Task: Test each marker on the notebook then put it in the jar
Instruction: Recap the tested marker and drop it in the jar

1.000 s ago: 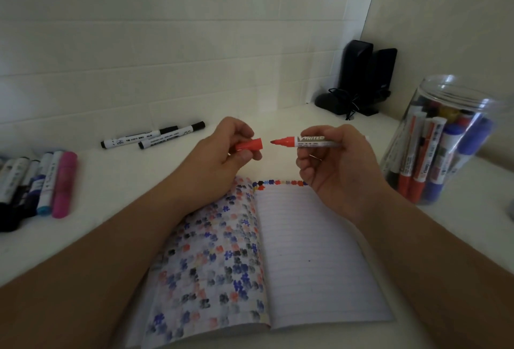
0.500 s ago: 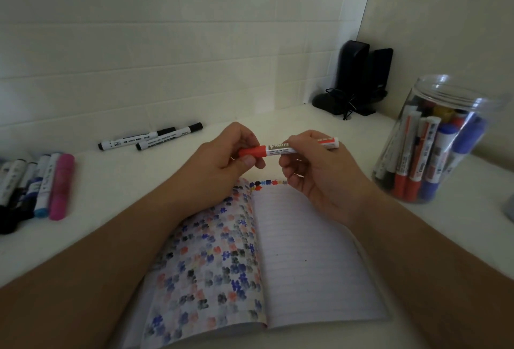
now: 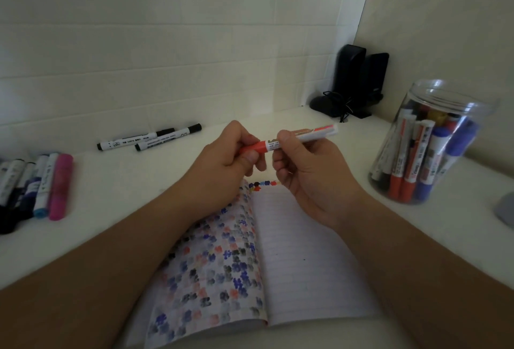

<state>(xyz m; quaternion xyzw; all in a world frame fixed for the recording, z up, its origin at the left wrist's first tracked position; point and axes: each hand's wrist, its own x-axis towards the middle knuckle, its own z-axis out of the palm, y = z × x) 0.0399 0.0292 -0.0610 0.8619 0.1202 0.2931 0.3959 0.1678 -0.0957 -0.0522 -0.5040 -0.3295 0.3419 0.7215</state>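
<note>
**Ana:** Head view, and both hands are up over the open notebook [image 3: 306, 251]. The right hand [image 3: 308, 179] has its fingers [image 3: 286, 140] curled round the white barrel of the red marker [image 3: 306, 135], which is held roughly level above the top of the page. The left hand [image 3: 222, 165] pinches the red cap [image 3: 254, 148] between thumb and forefinger, and the cap sits on the marker's tip end.

**Ben:** So capping, then?

**Ana:** That's the read: cap on, or very nearly. Whether it's fully seated can't be made out from here. The left page is thick with coloured blots and a short row of them runs along the top of the right page, so testing looks well underway.

**Ben:** And the jar?

**Ana:** The clear jar [image 3: 456, 103] stands on the worktop [image 3: 116, 237] off to the right, well apart from the hands, already holding a good many markers. The next move should be a firm press to close the cap, then the left hand lets go and the right carries the marker across and drops it through the open mouth.

**Ben:** More to do after that?

**Ana:** Plenty. Two black markers [image 3: 150, 138] lie near the wall, and a row of markers [image 3: 41, 184] waits at far left.
</note>
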